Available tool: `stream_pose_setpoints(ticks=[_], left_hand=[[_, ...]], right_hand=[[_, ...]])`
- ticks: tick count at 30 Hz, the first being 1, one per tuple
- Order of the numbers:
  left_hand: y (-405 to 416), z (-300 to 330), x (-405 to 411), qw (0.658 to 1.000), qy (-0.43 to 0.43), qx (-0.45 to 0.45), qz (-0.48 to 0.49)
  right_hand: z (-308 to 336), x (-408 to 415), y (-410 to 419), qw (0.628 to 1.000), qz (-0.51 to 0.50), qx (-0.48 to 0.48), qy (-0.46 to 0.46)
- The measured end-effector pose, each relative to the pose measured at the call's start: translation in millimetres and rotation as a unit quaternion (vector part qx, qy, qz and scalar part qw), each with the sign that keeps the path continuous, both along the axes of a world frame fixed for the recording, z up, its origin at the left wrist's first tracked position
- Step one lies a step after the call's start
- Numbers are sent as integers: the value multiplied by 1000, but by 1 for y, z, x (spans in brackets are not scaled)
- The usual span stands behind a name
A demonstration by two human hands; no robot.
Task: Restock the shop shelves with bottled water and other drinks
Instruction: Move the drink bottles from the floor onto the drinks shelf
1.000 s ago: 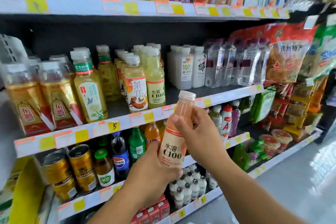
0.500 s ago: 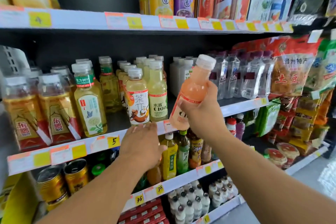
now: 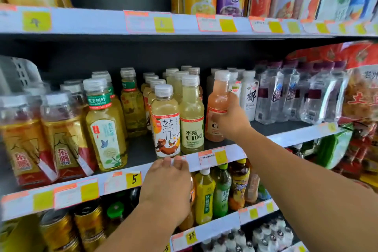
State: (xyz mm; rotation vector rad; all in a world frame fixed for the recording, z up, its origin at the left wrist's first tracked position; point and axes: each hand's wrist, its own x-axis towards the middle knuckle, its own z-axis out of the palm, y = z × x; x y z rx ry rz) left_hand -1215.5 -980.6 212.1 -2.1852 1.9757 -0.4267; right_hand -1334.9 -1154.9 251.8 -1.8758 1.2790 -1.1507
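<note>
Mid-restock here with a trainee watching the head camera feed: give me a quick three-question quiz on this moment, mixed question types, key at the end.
1. True or false: the right hand grips the pink C100 bottle upright on the middle shelf.
2. The left hand touches:
A. a gold can
B. the middle shelf's price-tag strip
C. a bottle cap
3. Fill in: directly left of the pink C100 bottle stands the pale yellow ____ bottle.

Key
1. True
2. B
3. C100
</note>
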Motion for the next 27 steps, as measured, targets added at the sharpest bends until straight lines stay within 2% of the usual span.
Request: stream_pose_setpoints(ticks=[8,18,27], left_hand=[[-8,-1,-1,1000,-5,26,15],[-8,3,0,999,-23,35,-1],[-7,5,-3,999,-28,33,8]], right_hand=[[-1,26,-30,999,37,18,31],[-1,33,-28,998,41,19,37],[-38,20,-21,995,23,27,95]])
